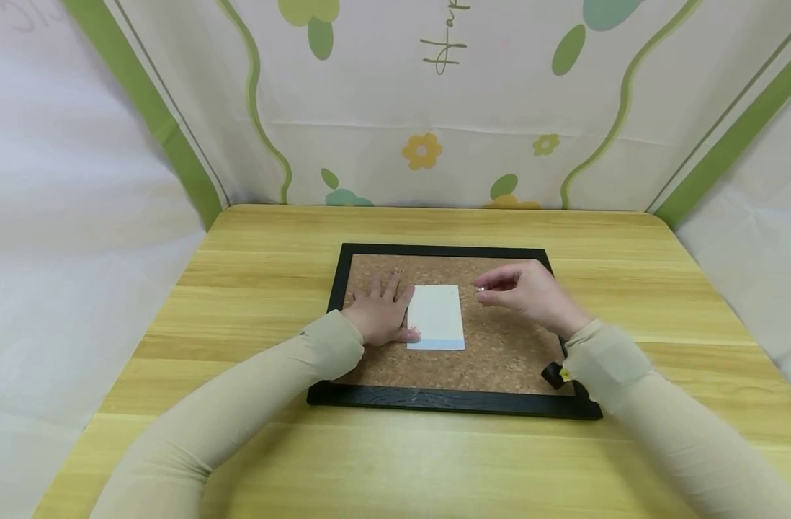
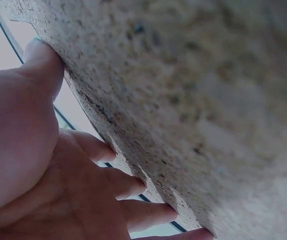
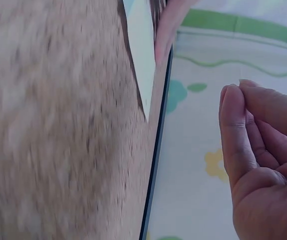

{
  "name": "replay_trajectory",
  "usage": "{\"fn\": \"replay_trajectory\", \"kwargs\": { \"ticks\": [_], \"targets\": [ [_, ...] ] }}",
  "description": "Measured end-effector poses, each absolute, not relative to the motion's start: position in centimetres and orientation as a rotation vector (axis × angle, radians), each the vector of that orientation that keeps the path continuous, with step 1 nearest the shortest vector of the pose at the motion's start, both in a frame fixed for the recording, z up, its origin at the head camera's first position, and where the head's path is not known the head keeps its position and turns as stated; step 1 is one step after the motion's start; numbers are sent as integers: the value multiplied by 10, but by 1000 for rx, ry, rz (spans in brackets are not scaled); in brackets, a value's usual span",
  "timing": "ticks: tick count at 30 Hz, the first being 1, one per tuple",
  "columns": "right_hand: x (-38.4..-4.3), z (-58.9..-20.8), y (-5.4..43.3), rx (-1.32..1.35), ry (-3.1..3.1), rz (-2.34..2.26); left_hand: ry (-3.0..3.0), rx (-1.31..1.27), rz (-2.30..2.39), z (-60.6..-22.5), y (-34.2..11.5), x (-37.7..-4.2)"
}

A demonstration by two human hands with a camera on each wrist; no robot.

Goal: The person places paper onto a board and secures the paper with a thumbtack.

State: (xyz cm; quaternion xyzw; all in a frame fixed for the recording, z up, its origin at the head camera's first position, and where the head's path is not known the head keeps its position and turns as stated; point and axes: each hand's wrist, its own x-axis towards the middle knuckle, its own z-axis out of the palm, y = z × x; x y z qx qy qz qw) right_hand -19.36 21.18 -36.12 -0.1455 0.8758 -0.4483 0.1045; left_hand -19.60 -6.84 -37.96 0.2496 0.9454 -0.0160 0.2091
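Head view: the paper sheet point(image 1: 436, 310) was steadied on the corkboard point(image 1: 508, 353) by the left hand point(image 1: 379, 317), fingers apart; a shiny object point(image 1: 481, 289) was pinched by the right hand point(image 1: 520, 290); careful placing seemed required.

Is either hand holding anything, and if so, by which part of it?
The right hand pinches a tiny shiny object; which part is too small to tell. The left hand grips nothing; it rests on the corkboard and paper.
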Motion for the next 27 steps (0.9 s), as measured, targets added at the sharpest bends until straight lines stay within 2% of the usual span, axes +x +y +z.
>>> {"fn": "replay_trajectory", "kwargs": {
  "ticks": [27],
  "targets": [
    [-157, -370, 159, -631, 2395, -1450, 2628, 633, -53, -381, -65, -196]
  ]
}}
